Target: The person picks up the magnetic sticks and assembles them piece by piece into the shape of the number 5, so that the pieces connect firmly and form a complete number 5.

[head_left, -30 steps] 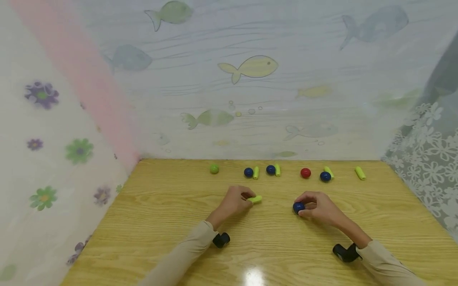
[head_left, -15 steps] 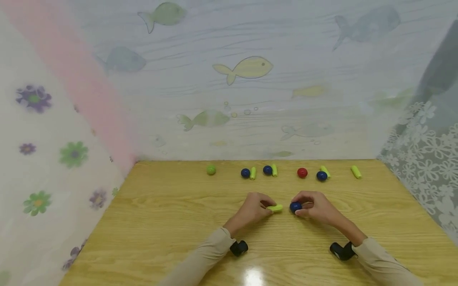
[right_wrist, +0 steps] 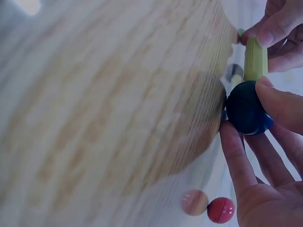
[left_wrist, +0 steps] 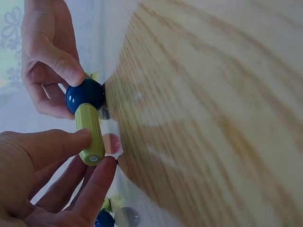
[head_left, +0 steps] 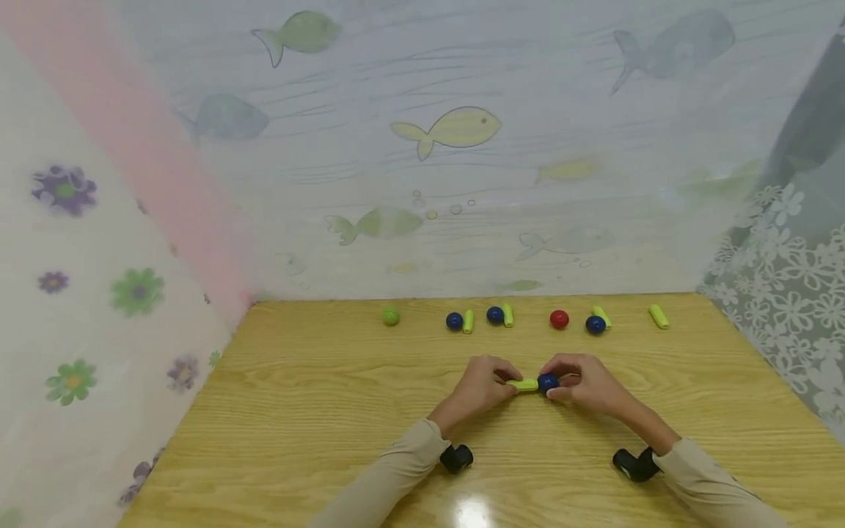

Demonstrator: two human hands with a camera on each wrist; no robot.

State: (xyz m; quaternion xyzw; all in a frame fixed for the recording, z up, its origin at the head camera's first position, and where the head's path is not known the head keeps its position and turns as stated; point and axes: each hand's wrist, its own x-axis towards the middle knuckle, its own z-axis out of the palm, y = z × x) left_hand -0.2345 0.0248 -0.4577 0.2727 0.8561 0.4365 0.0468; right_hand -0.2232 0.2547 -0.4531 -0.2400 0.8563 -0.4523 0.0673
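Observation:
Between thumb and fingers, my left hand [head_left: 478, 386] pinches a yellow-green ridged rod [head_left: 526, 385] that lies level and points right. A small metallic disc shows in the rod's near end in the left wrist view. My right hand [head_left: 586, 383] holds a shiny blue ball [head_left: 547, 383] with thumb and fingertips. The far end of the rod meets the ball's side, as the left wrist view shows at the ball [left_wrist: 85, 94]. From the right wrist, the ball [right_wrist: 246, 108] sits low by the tabletop, with the rod [right_wrist: 256, 59] reaching to the left hand's fingers.
Along the back of the wooden table [head_left: 317, 411] lie a green ball [head_left: 391, 316], a red ball [head_left: 559, 319], several blue balls [head_left: 454, 321] and several yellow-green rods [head_left: 659, 316]. A fish-patterned curtain [head_left: 462, 220] rises behind the table's back edge.
My left hand has moved right with the rod, closing the gap until its end meets the blue ball. The right hand has stayed nearly in place with the ball.

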